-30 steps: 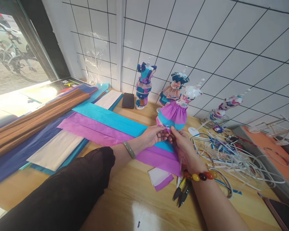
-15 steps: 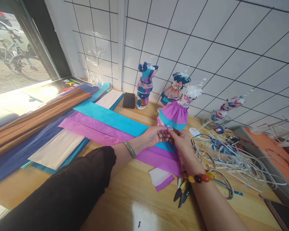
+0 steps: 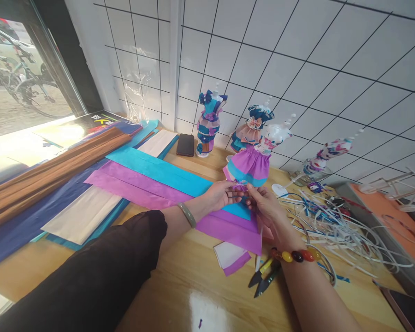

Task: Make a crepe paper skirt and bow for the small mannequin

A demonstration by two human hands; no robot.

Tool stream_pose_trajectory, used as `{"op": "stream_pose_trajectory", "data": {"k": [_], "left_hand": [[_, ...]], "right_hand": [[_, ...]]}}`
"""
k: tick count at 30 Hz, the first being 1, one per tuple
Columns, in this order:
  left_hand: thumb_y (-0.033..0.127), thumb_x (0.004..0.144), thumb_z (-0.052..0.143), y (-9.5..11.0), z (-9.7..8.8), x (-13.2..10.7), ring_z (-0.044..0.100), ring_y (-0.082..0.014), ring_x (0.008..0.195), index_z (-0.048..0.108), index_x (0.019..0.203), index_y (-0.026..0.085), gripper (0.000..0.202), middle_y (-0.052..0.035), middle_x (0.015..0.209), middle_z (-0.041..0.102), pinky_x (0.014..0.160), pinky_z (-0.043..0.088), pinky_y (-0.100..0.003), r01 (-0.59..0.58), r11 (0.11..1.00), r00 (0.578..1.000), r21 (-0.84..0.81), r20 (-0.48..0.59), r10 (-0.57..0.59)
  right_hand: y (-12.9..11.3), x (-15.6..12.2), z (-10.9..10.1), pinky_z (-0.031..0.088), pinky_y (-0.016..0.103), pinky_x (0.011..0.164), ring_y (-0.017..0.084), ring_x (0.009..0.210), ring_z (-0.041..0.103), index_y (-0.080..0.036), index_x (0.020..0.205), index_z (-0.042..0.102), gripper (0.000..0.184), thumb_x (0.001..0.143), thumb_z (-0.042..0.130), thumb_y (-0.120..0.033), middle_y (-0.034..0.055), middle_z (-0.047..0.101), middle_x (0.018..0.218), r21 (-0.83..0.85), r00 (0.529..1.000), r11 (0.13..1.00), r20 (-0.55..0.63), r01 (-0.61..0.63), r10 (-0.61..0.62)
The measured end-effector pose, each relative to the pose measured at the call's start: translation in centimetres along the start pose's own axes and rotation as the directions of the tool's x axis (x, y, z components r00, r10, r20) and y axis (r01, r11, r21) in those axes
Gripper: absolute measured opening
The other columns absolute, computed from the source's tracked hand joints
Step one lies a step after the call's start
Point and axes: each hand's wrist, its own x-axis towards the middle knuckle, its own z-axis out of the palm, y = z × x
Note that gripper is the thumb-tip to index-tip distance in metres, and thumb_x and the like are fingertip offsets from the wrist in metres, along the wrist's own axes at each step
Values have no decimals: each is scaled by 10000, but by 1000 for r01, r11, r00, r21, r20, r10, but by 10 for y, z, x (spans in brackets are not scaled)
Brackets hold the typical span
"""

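Observation:
A small purple piece, which looks like crepe paper [image 3: 241,186], is pinched between my left hand [image 3: 223,194] and my right hand [image 3: 264,203]. Its exact shape is partly hidden by my fingers. Just behind it stands a miniature mannequin [image 3: 275,133] in a gathered skirt [image 3: 251,162] of purple with a blue band. Under my hands lie a blue paper strip [image 3: 166,171] and a purple paper strip [image 3: 228,233]. Dark-bladed scissors [image 3: 263,278] rest by my right wrist, beside a small white and purple scrap [image 3: 231,256].
More dressed mannequins stand along the wall, one at the left [image 3: 209,122] and one tilted at the right [image 3: 327,157]. A phone [image 3: 186,145] lies near the wall. Tangled white cords [image 3: 346,221] spread at right. Brown folded paper [image 3: 62,168] lies at left.
My right hand has shifted slightly right, away from my left fingertips, and more of the purple piece shows between them. My left hand has hardly moved.

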Motion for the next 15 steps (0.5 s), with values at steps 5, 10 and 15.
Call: {"op": "stream_pose_trajectory", "data": {"k": [5,10,15], "left_hand": [[119,778,516,1,0,0,612,-135,665,589,807,95,82,-88,718,647,678,477,-277,-4,1000,1000,-16,5,4],[59,737,533,0,-4,1,600,-112,630,582,802,95,89,-70,694,639,637,471,-248,-37,999,999,-40,17,38],[31,708,560,-1,-5,3,574,-95,576,567,771,104,96,-48,638,617,571,448,-222,-74,997,997,-37,-7,73]], "right_hand": [[-1,-1,-4,542,212,479,128,559,643,-166,791,646,253,648,760,-342,43,691,689,123,986,981,85,-152,142],[5,8,-8,565,299,766,167,823,672,-181,837,640,172,687,722,-192,54,705,892,314,975,930,169,-192,144],[11,16,-11,565,299,783,162,792,673,-181,812,628,182,675,652,-63,39,705,842,445,969,866,195,-228,154]]}}
